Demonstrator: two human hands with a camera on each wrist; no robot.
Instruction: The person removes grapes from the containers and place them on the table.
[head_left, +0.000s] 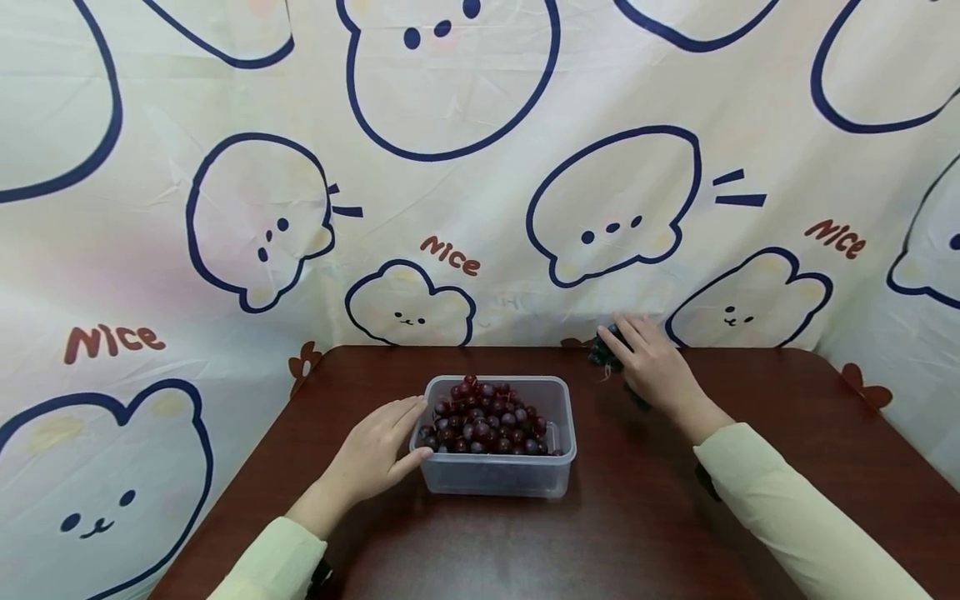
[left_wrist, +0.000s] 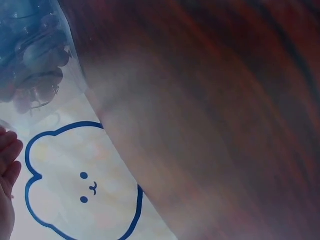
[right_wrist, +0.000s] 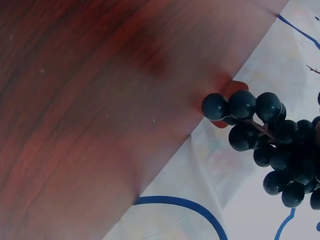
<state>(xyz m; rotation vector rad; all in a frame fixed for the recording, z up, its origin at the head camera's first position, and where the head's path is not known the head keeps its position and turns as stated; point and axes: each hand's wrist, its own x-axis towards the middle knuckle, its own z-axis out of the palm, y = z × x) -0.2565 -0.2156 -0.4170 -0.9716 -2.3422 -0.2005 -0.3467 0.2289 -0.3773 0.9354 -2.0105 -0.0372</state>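
Observation:
A clear plastic container [head_left: 495, 475] full of red grapes [head_left: 483, 421] stands on the table. My left hand [head_left: 375, 446] rests against its left side, fingers fairly straight along the rim and thumb by the near left corner. In the left wrist view, the fingers [left_wrist: 10, 157] show at the left edge beneath the blurred container. My right hand [head_left: 652, 367] holds a bunch of dark, nearly black grapes [right_wrist: 285, 145] above the table, to the right of and beyond the container. Most of its grip is hidden behind the back of the hand.
The dark brown wooden table [head_left: 487, 550] has rounded far corners. A white cloth [head_left: 495, 192] with blue bear outlines and red "Nice" lettering hangs directly behind its far edge and continues along both sides.

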